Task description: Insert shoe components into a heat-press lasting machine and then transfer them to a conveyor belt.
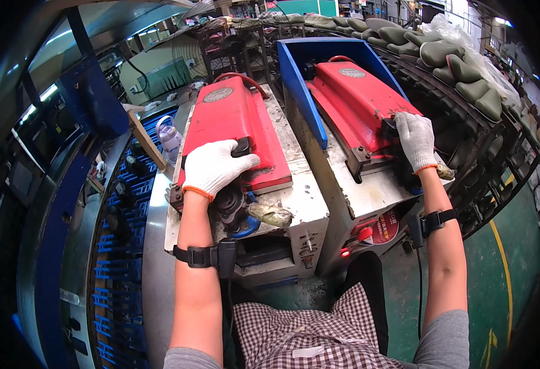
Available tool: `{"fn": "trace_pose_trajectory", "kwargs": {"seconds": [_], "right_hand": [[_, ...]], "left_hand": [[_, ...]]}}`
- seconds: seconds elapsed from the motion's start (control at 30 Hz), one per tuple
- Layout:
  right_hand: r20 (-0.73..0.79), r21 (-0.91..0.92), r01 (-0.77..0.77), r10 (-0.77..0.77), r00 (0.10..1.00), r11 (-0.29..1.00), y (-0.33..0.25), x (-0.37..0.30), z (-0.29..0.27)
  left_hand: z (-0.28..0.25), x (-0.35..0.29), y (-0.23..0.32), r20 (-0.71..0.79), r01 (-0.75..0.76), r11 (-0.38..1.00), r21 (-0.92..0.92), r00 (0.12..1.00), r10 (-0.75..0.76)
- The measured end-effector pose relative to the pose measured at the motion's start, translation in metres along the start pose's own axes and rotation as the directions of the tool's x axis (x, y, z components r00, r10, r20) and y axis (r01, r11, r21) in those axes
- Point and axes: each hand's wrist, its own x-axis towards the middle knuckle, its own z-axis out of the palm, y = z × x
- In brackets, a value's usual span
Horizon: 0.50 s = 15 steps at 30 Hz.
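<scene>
My left hand (216, 168), in a white knit glove with an orange cuff, grips a black handle (241, 147) on the near end of the left red machine cover (227, 111). My right hand (416, 140), gloved the same way, is closed over the black handle (390, 128) at the near right corner of the right red cover (362, 101). Both covers sit lowered on off-white machine bodies. Below my left hand, a lever with a worn, wrapped grip (270, 214) sticks out beside a dark round fitting (229, 203). A similar grip (445, 171) shows beside my right wrist.
A blue guard (304, 92) surrounds the right cover's far end. Red switches (364, 234) sit on the right machine's front. On the right, a rack holds several olive-green shoe-sole-like pieces (441, 54). A conveyor with blue slats (119, 270) and a lilac bottle (170, 140) stand left.
</scene>
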Motion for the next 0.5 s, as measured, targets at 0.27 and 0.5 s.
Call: {"fn": "trace_pose_trajectory", "kwargs": {"seconds": [0.27,0.5], "right_hand": [[0.001,-0.005,0.011,-0.011,1.000,1.000,-0.0010,0.0004,0.0001],[0.002,-0.001,0.011,-0.011,1.000,1.000,0.0004,0.0005,0.0005]], "left_hand": [[-0.0009,0.0000,0.0005,0.007,0.002,1.000,0.002,1.000,-0.002],[0.0005,-0.0001,-0.0012,-0.009,-0.009,1.000,0.004,1.000,0.009]]}}
